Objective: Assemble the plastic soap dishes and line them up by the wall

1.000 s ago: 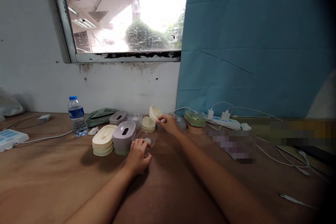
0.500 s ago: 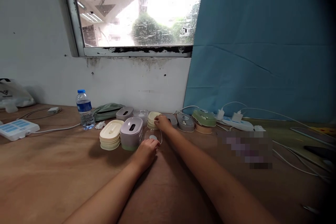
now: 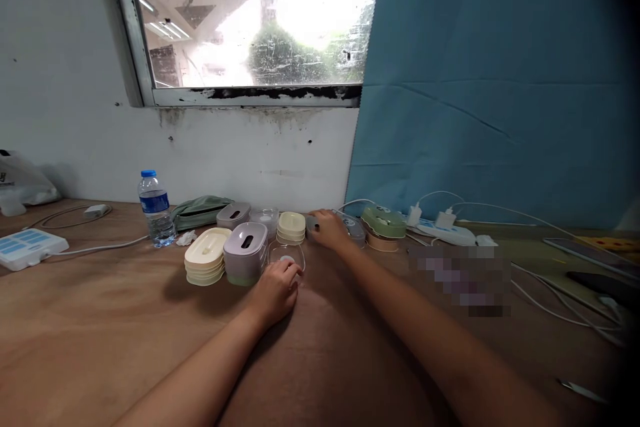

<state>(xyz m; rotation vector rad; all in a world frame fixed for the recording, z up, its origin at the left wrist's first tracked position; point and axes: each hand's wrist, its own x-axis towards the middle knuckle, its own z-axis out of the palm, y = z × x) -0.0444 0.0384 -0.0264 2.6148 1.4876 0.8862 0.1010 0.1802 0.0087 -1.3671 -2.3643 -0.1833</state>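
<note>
Left fingers (image 3: 287,271) touch a clear, round-cornered plastic container (image 3: 279,251).

The cream lid (image 3: 291,221), a second ago tilted in the air between the fingers of the right hand (image 3: 331,231), now lies flat on the short cream stack (image 3: 291,237). That hand has let go and moved rightward, its fingertips now at the grey container (image 3: 311,225).

Between forearms (image 3: 215,355): open bench (image 3: 310,367) up to the clear plastic piece (image 3: 287,254).
Left hand (image 3: 277,285): purple container (image 3: 245,252) and cream lid stack (image 3: 205,257) obstruct its back left.
Right hand (image 3: 329,230): hemmed between small cream stack (image 3: 291,227) and grey container (image 3: 355,233).
Far right: cables (image 3: 543,301) cross the bench.
Back: wall (image 3: 240,160) stops passage behind the row.
</note>
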